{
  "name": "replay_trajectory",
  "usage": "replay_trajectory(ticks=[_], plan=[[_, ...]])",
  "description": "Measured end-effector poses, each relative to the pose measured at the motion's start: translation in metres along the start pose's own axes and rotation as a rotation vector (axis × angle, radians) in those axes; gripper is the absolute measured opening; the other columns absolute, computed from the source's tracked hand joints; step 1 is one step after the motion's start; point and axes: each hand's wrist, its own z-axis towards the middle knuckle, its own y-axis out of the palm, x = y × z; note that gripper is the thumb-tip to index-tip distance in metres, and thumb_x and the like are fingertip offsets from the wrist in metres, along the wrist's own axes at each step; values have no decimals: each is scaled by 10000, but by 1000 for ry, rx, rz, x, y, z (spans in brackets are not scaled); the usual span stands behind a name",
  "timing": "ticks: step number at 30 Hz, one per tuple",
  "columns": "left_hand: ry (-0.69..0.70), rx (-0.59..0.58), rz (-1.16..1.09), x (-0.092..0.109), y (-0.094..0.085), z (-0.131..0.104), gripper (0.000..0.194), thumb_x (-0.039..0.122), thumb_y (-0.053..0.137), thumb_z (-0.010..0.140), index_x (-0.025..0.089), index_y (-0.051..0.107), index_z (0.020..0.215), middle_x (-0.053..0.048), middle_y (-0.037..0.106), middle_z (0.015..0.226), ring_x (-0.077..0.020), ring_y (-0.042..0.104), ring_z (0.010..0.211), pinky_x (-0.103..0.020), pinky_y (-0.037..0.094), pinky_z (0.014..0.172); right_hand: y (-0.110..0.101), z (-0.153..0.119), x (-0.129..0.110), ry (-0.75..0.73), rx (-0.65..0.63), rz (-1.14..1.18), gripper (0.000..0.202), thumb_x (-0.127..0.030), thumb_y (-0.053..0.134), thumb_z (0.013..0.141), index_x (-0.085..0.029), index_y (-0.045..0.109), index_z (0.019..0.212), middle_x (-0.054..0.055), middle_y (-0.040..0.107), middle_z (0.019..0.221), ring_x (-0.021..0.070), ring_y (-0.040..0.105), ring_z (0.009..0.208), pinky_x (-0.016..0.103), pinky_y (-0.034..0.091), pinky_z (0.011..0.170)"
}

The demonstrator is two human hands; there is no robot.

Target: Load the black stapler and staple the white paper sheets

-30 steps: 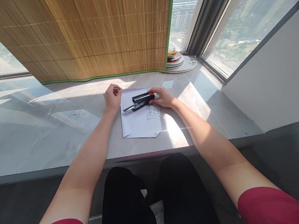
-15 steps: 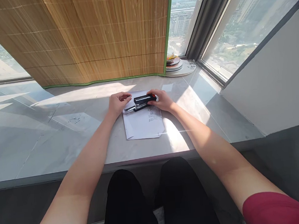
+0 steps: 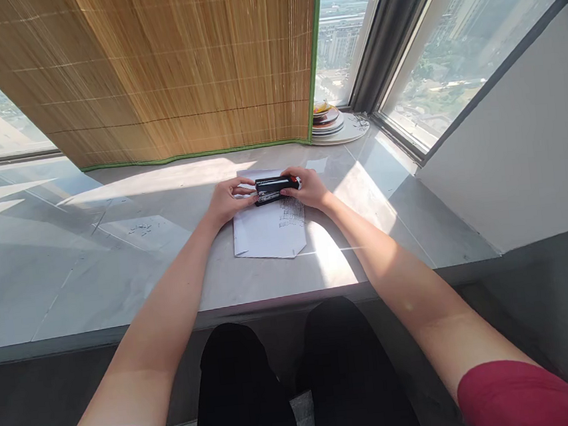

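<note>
A black stapler (image 3: 268, 192) with a red spot near its right end lies crosswise between my two hands, over the upper part of some white paper (image 3: 266, 231). My right hand (image 3: 308, 187) is closed around the stapler's right end, with the thumb on the near side and fingers over the far side. At the left end, my left hand (image 3: 230, 200) has its fingers and thumb against the stapler. No metal tray sticks out of the stapler on the left. Dark marks or print show on the right part of the paper, and its near corners look folded.
Loose staples (image 3: 141, 229) are scattered on the grey tiled ledge (image 3: 85, 286) to the left. Stacked plates (image 3: 339, 129) stand in the far right corner by the window. A bamboo blind (image 3: 175, 76) hangs down to the ledge at the back.
The stapler's metal tray, which stuck out to the left, has gone into the body. My left hand has moved right from beside the tray onto the stapler's left end.
</note>
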Motion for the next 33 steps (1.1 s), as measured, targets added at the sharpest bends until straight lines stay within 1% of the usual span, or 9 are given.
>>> replay_trajectory(ticks=[6, 9, 13, 18, 22, 27, 33], plan=[[-14, -12, 12, -1, 1, -1, 610, 572, 1032, 602, 190, 816, 1025, -128, 846, 1089, -375, 833, 1079, -430, 705, 865, 0, 0, 5, -26, 5, 5, 292, -332, 796, 767, -242, 736, 1037, 64, 718, 950, 312, 649, 948, 542, 539, 978], [-11, -43, -10, -4, 0, -1, 588, 535, 1031, 619, 194, 824, 1051, -127, 847, 1113, -368, 832, 1087, -466, 707, 918, 0, 0, 6, -34, 1, 16, 309, -351, 795, 770, -246, 736, 1054, 67, 719, 967, 316, 651, 965, 548, 542, 987], [-30, -75, -31, -9, 0, 1, 538, 489, 1030, 641, 195, 846, 1052, -127, 855, 1080, -361, 832, 1086, -489, 702, 964, -1, -1, 6, -25, 4, 14, 304, -348, 791, 769, -256, 732, 1052, 66, 730, 971, 319, 651, 971, 555, 544, 994], [-23, -91, -12, -9, -1, 2, 442, 459, 1011, 670, 198, 885, 1004, -114, 864, 1035, -315, 839, 994, -472, 692, 986, 0, -1, 6, -33, 4, 21, 316, -365, 793, 771, -251, 732, 1059, 70, 729, 976, 324, 657, 981, 557, 538, 995], [-48, -116, -54, -11, -1, 3, 420, 455, 1007, 667, 207, 893, 987, -109, 866, 1013, -288, 835, 936, -447, 699, 936, -1, -1, 5, -24, -1, 23, 311, -347, 796, 771, -244, 733, 1058, 71, 729, 982, 326, 659, 995, 558, 532, 1007], [-80, -105, -64, -12, -2, 5, 375, 407, 1000, 644, 211, 896, 947, -113, 863, 995, -291, 829, 939, -457, 697, 915, -2, -1, 1, 3, -8, 16, 294, -320, 808, 774, -252, 732, 1049, 66, 726, 981, 328, 660, 1009, 557, 535, 1019], [-73, -65, -2, -8, -3, 4, 288, 322, 964, 664, 220, 907, 927, -113, 862, 1024, -295, 819, 984, -471, 671, 968, -2, -1, -1, 8, -12, 14, 292, -307, 806, 768, -250, 731, 1044, 63, 719, 972, 325, 657, 1003, 558, 530, 1030]])
